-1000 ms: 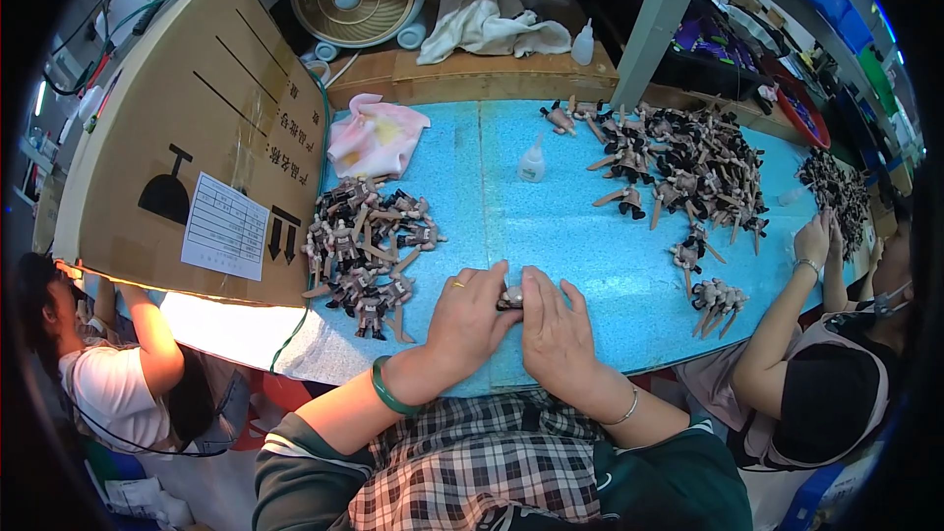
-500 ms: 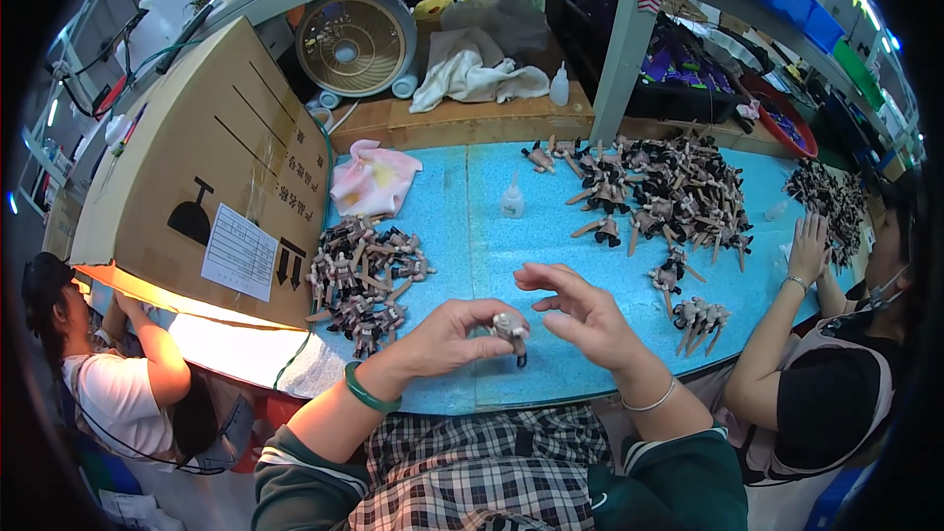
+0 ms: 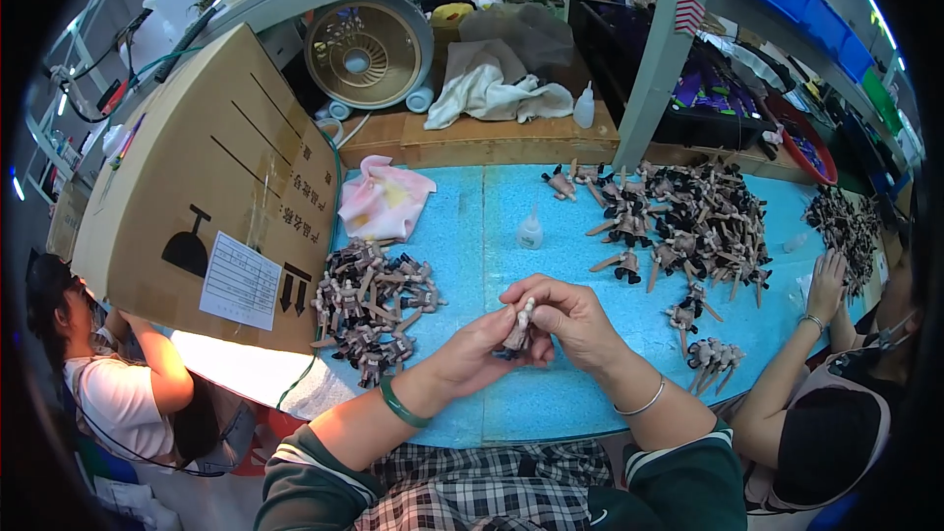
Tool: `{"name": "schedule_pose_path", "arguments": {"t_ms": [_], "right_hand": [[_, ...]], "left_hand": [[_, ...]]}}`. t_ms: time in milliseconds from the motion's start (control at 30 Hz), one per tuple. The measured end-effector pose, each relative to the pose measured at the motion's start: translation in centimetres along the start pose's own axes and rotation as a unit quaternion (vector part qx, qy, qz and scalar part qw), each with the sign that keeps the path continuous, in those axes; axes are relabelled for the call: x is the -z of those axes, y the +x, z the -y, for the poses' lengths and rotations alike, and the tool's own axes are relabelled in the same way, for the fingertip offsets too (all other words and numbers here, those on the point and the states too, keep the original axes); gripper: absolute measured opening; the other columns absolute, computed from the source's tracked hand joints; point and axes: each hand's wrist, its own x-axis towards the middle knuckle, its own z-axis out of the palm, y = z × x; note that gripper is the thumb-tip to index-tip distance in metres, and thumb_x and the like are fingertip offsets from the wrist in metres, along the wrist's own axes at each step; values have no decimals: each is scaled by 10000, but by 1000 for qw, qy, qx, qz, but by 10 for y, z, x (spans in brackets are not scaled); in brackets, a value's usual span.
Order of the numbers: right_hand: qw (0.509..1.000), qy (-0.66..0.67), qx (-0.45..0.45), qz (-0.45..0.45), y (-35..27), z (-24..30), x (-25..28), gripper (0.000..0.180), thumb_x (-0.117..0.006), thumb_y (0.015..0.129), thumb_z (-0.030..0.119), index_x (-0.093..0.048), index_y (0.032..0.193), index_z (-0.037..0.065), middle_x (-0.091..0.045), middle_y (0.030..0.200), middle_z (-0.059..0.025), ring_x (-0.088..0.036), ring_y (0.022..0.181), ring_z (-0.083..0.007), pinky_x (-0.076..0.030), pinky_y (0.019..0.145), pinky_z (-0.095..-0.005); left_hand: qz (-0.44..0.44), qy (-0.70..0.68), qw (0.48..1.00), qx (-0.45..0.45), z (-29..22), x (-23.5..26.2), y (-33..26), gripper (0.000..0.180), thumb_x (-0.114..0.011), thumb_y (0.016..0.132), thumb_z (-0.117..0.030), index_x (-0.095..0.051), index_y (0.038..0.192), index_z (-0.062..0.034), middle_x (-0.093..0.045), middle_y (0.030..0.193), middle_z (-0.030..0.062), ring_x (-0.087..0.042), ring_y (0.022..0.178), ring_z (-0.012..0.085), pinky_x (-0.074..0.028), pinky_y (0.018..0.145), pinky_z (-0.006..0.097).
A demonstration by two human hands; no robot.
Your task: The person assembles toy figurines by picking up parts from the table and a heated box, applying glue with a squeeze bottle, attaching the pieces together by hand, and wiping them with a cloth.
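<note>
Between my two hands, above the near edge of the blue work mat (image 3: 462, 285), is a small toy figure (image 3: 519, 330), pale on top with a greyish body. The fingers of my left hand (image 3: 470, 349) close round it from the left. My right hand (image 3: 572, 323) pinches it from the other side, and its fingers cover part of the figure. A pile of similar figures (image 3: 369, 310) in grey, black and tan lies left of my hands. Farther right spreads a larger pile (image 3: 713, 216), and a small cluster of figures (image 3: 716, 359) lies nearer to me.
A small dropper bottle (image 3: 530, 230) stands beyond my hands, with a pink cloth (image 3: 385, 199) to its left. A big cardboard box (image 3: 221, 197) borders the left side. A fan (image 3: 369, 54) and white cloth (image 3: 497, 88) sit behind. Co-workers sit at both sides.
My right hand has come in from the right and now grips the figure together with my left. The view has shifted slightly. The right-hand co-worker's hands have lowered toward the table.
</note>
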Motion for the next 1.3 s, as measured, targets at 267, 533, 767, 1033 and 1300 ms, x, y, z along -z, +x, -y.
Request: {"name": "schedule_pose_path", "arguments": {"t_ms": [267, 533, 767, 1033, 1300], "right_hand": [[985, 7, -155, -68, 1, -11, -2, 187, -544, 917, 176, -600, 966, 4, -606, 924, -50, -521, 569, -30, -438, 471, -164], [984, 140, -108, 33, -1, -29, 11, 194, -602, 853, 42, -582, 1032, -30, -502, 1146, -147, -637, 867, -250, -605, 662, -372], [994, 78, -51, 55, -3, -30, 10, 267, -693, 806, 155, -619, 972, -41, -518, 1100, -146, -595, 964, -227, -575, 769, -339], [998, -36, 30, 52, -8, -37, 10, 274, -687, 824, 209, -623, 952, -24, -537, 1078, -135, -576, 977, -203, -497, 811, -317], [990, -86, 89, 63, -12, -36, 7, 246, -670, 836, 198, -622, 944, -18, -536, 1059, -117, -568, 984, -203, -478, 815, -316]], "left_hand": [[-29, -134, 988, 77, 14, 12, -4, 567, -327, 937, -553, -503, 1107, -41, -543, 900, 103, -537, 884, 233, -437, 790, 382], [-30, -20, 994, 99, 10, 19, -14, 642, -227, 948, -575, -524, 987, -7, -516, 789, 79, -523, 735, 184, -430, 659, 292], [-58, 197, 973, 108, 3, 9, -16, 697, -145, 957, -567, -545, 827, -12, -513, 745, 52, -479, 681, 141, -408, 626, 267], [-37, 230, 965, 121, -1, 9, -17, 691, -136, 961, -553, -541, 820, -11, -516, 746, 52, -481, 687, 146, -417, 648, 275], [-30, 254, 962, 98, -1, 4, -20, 660, -153, 977, -514, -544, 830, -4, -525, 748, 58, -499, 701, 143, -423, 662, 270]]}}
